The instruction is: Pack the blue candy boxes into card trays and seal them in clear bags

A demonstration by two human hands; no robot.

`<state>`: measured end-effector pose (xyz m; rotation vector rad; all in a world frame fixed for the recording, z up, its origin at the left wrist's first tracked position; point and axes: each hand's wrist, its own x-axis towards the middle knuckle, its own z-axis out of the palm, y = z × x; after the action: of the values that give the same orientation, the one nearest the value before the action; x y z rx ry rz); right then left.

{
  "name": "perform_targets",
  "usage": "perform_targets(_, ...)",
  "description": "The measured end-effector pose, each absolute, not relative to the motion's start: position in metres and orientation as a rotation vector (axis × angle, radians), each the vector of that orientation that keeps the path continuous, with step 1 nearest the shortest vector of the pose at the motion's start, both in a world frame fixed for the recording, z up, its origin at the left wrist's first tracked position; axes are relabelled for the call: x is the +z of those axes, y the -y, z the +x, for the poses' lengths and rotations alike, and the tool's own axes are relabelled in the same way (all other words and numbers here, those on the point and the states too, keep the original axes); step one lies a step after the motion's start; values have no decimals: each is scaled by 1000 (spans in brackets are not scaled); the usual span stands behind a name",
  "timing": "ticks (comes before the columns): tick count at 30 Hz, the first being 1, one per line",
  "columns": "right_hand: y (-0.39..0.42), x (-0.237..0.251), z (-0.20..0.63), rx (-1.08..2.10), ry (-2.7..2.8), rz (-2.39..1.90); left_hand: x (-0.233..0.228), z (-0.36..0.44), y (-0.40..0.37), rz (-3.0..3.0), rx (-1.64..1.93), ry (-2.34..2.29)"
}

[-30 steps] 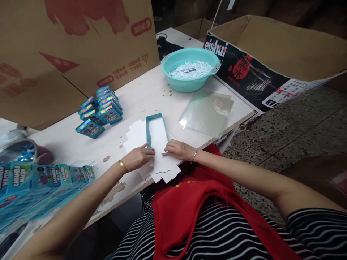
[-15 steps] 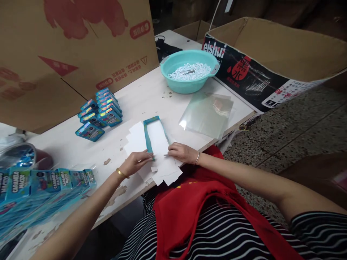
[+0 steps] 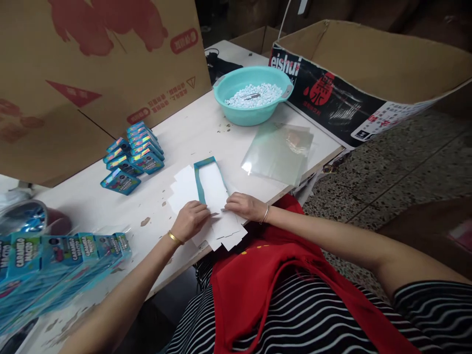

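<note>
A partly folded cardboard box [image 3: 216, 184], white inside with blue-green side walls standing up, lies near the table's front edge. My left hand [image 3: 191, 220] is closed on its left near side, fingers bent over a small flap. Opposite it, my right hand [image 3: 245, 206] pinches a flap on the right near side between thumb and fingers. The white end panel with notched tabs lies flat between my wrists and reaches the table edge. More white flat cardboard blanks [image 3: 181, 189] lie beneath and to the left of the box.
Several small blue printed boxes [image 3: 147, 160] stand at the back left before a large carton [image 3: 110, 59]. A turquoise basin [image 3: 250, 118] holds small white pieces and a metal tool. Clear plastic sheets [image 3: 275, 157] lie at right, near a black open carton [image 3: 309, 93]. Bagged blue boxes [image 3: 59, 250] sit left.
My left hand has turned more palm-down and moved slightly along the box's near left corner, bending the flap inward. The right hand keeps its pinch. The whole view has shifted a little.
</note>
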<state>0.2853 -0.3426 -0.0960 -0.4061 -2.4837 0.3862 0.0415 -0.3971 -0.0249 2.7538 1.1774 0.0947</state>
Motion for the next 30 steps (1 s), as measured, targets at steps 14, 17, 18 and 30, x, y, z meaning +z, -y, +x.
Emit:
perform_targets(14,355,-101,312,215,2538,-298,-30,81,385,2266,208,-1473)
perform_targets(17,348,-95,305,265,2444,-292,-35,75,387,2168,557,-1391)
perform_targets(18,346,-93,302,313,2414,-329,-37,72,389,2114,682,-1372)
perform_targets(30,345,-94,271,604,2089,-771,-64,97,404,2017,1106,-1648)
